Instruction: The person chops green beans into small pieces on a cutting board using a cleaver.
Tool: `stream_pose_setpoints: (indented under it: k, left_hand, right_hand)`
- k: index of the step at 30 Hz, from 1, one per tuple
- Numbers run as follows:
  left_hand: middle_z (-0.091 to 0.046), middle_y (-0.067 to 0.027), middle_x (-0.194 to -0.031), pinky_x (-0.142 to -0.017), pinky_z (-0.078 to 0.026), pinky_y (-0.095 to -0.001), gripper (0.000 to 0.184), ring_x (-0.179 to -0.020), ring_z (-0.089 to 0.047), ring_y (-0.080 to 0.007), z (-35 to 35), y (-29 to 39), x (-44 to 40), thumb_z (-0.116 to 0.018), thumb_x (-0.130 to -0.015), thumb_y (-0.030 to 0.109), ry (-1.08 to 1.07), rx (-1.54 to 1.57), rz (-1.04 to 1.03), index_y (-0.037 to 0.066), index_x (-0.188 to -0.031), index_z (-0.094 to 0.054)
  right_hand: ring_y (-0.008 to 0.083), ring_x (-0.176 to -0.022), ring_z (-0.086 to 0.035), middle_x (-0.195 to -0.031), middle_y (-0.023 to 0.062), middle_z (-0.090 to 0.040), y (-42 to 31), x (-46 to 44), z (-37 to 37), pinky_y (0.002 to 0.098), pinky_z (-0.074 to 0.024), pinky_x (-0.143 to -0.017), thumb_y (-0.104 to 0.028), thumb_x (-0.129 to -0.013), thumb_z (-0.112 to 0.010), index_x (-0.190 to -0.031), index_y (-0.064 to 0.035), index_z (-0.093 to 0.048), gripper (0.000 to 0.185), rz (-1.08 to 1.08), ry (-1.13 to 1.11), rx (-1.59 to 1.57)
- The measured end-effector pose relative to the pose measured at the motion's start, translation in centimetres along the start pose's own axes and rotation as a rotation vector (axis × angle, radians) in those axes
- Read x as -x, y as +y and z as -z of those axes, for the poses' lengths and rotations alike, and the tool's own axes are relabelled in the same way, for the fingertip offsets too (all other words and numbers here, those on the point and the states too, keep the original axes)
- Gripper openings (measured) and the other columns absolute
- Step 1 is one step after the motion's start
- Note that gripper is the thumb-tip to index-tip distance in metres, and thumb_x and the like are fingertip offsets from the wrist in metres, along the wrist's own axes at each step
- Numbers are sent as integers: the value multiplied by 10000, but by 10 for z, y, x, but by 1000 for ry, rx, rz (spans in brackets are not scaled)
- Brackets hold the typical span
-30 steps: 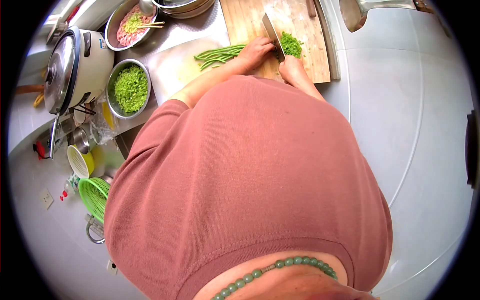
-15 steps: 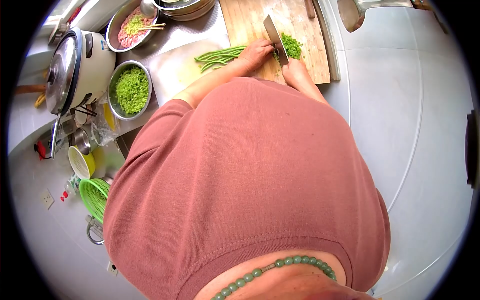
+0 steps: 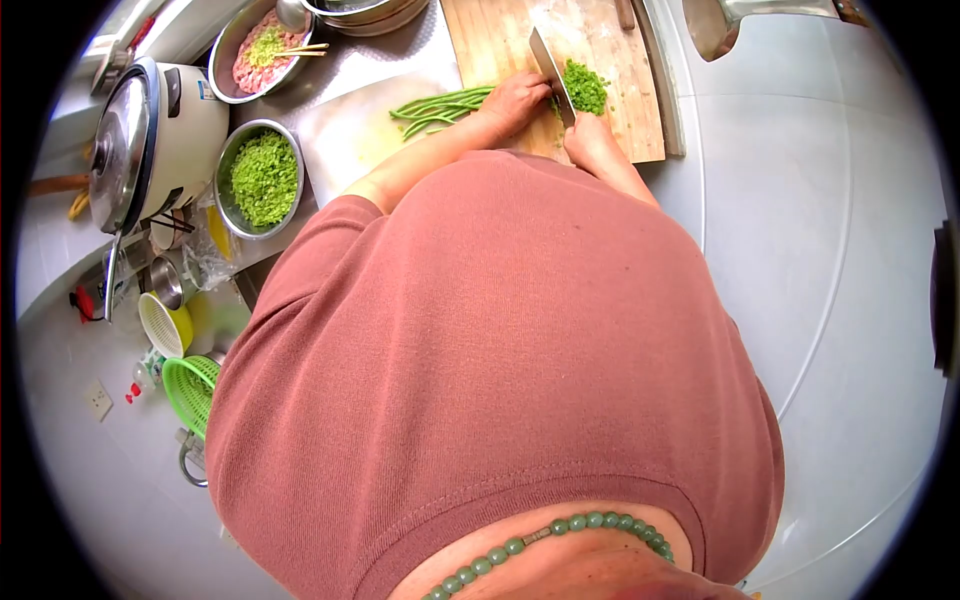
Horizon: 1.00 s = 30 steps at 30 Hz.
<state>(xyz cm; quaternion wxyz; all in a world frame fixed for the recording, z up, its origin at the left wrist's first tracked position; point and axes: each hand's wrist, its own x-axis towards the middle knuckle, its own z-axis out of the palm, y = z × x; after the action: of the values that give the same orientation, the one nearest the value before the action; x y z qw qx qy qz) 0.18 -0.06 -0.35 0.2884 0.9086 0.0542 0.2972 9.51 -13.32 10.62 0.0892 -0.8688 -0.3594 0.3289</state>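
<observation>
My left hand (image 3: pixel 517 102) is closed over the right end of a bundle of long green beans (image 3: pixel 440 107) on the wooden board (image 3: pixel 490 40). The beans' other ends stretch left onto a pale board (image 3: pixel 345 125). My right hand (image 3: pixel 592 140) grips the handle of a wide-bladed knife (image 3: pixel 552 72), which stands on edge just right of my left fingertips. Beyond the blade, on its right side, lies a small heap of chopped green beans (image 3: pixel 585 88).
Left of the boards are a metal bowl of chopped greens (image 3: pixel 264 178), a bowl of minced meat (image 3: pixel 258 62) with chopsticks, and a lidded cooker (image 3: pixel 170 130). A green basket (image 3: pixel 190 392) sits lower left. Stacked pans (image 3: pixel 375 18) stand at the top.
The knife and my right hand have shifted slightly right since the oldest frame. My left hand stays on the beans with little movement.
</observation>
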Motion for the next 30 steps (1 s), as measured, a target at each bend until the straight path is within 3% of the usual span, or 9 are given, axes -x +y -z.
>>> stream_pose_setpoints:
  k: [2, 5, 8, 14, 26, 29, 30]
  left_hand:
    - [-627, -99, -993, -827, -499, -379, 180, -911, -580, -301, 1, 1, -2, -650, -757, 67, 1, 13, 0, 44, -935, -656]
    - [-621, -97, -985, -828, -497, -380, 176, -912, -576, -301, -4, -5, 0, -653, -750, 69, 8, 8, -26, 47, -924, -655]
    - [-617, -98, -995, -831, -495, -382, 192, -919, -572, -304, -1, -2, 0, -660, -749, 75, 13, 5, -11, 51, -939, -653]
    - [-610, -94, -994, -841, -490, -383, 227, -924, -565, -306, 16, 12, -3, -682, -744, 86, -4, -2, -40, 53, -965, -647]
    - [-618, -90, -980, -824, -502, -377, 160, -909, -576, -299, 7, 0, -3, -661, -759, 63, -31, -21, -23, 48, -918, -648]
    - [-620, -97, -984, -822, -508, -378, 154, -910, -582, -302, 4, -2, -2, -655, -763, 61, -40, -17, -31, 43, -915, -647]
    - [-621, -99, -986, -821, -509, -378, 155, -910, -583, -302, 6, 1, -1, -654, -763, 62, -34, -22, -26, 42, -917, -648]
  right_hand:
    - [381, -659, -674, -749, 292, -641, -3, -7, 0, 463, -553, -637, -102, -854, -468, -966, 65, -612, 248, -69, -64, -93]
    - [318, -476, -633, -629, 235, -620, 19, -25, -23, 426, -529, -476, -92, -873, -452, -913, 70, -602, 225, 66, 55, 18]
    - [304, -466, -627, -621, 221, -615, 27, -28, -27, 416, -520, -447, -93, -882, -444, -905, 74, -596, 227, 143, 127, 68]
    - [309, -478, -636, -632, 229, -624, 18, -21, -18, 420, -529, -464, -98, -885, -442, -905, 73, -600, 233, 42, 59, -11]
    - [271, -441, -622, -606, 201, -622, 24, -24, -20, 400, -513, -436, -115, -879, -451, -959, 24, -614, 229, 39, 51, -96]
    - [417, -936, -644, -934, 320, -644, 3, -1, 4, 461, -511, -832, -103, -824, -478, -1065, 67, -629, 331, -78, -42, -196]
    - [416, -939, -643, -937, 316, -646, 4, 3, 2, 463, -509, -837, -105, -827, -479, -1071, 70, -624, 334, -24, 3, -141]
